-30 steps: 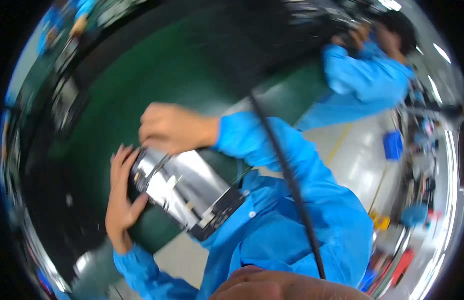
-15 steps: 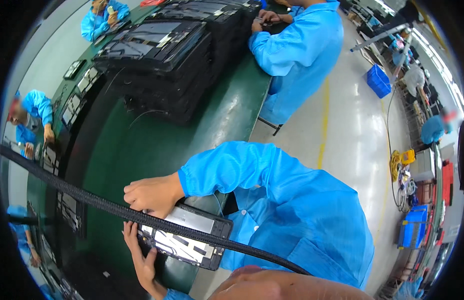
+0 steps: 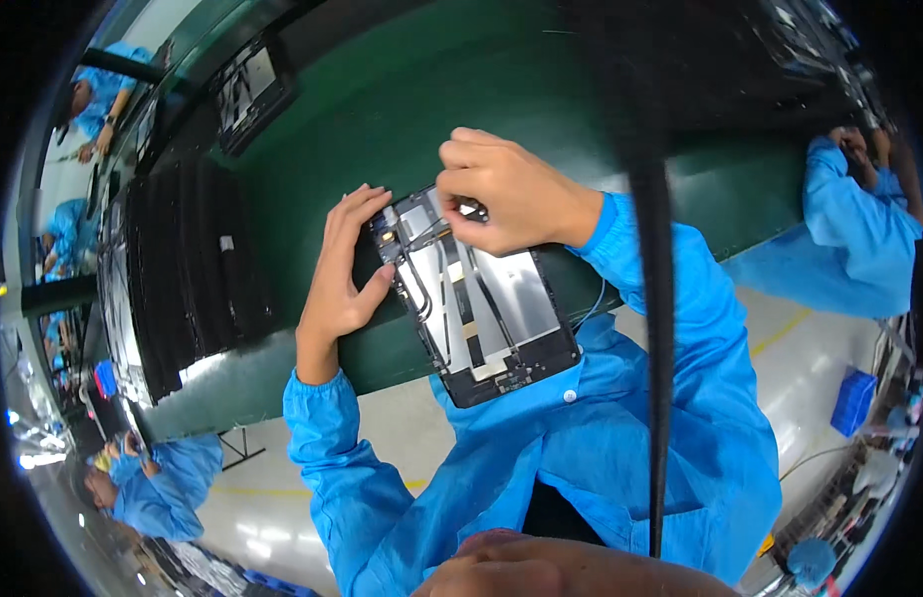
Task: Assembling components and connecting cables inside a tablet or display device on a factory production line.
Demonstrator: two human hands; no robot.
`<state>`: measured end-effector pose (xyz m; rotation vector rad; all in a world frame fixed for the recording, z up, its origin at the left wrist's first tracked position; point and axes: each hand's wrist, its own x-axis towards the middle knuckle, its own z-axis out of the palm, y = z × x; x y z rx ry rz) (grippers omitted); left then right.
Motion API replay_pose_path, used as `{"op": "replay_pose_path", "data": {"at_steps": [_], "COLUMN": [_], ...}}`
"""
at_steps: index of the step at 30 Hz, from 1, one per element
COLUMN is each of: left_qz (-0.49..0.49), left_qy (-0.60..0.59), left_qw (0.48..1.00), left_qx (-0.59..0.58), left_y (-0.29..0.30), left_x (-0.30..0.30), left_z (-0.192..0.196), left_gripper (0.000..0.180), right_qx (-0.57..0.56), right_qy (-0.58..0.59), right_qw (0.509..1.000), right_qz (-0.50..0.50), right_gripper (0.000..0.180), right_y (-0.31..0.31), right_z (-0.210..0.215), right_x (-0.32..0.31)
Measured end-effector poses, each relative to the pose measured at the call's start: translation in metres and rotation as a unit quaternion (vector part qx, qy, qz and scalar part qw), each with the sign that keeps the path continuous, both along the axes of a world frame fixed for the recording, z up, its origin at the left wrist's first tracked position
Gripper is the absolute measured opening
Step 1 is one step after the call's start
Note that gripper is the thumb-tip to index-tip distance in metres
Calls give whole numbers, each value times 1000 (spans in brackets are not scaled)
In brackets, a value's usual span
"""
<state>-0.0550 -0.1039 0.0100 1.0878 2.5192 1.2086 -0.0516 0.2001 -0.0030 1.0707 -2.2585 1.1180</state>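
A flat tablet-like panel (image 3: 486, 298) with a black frame, silvery back and thin cables lies at the near edge of the green table (image 3: 402, 109). My left hand (image 3: 344, 269) rests flat against the panel's left edge, fingers together and pointing away from me. My right hand (image 3: 506, 189) hovers over the panel's far end, fingers pinched on a small dark part (image 3: 471, 209) at the panel's top. Both sleeves are blue.
A row of black panels (image 3: 178, 269) stands stacked on the table to my left. Another dark tray (image 3: 247, 90) lies farther off. A black cable (image 3: 652, 249) hangs in front of the camera. People in blue coats work at right (image 3: 859, 239) and left (image 3: 158, 488).
The view has swung round sharply. The panel now lies flat with its long side pointing away from me, and my right hand has moved from beside it onto its far end.
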Motion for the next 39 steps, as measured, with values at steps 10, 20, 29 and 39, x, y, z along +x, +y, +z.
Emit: {"op": "replay_pose_path", "data": {"at_steps": [10,20,29,39], "left_qz": [145,150,208,220], "left_qy": [141,166,121,167], "left_qw": [979,974,969,959], "left_qx": [-3,47,59,58], "left_y": [-2,9,13,19], "left_x": [51,52,68,74], "left_z": [-24,-19,-23,-26], "left_gripper": [39,24,20,17], "right_qx": [7,0,33,88], "right_qy": [-37,-112,-200,-157], "right_qw": [999,993,977,980], "right_qz": [-7,21,68,88], "right_gripper": [13,10,14,11], "right_y": [5,3,10,7], "right_z": [-4,9,20,16], "right_x": [1,9,9,14]}}
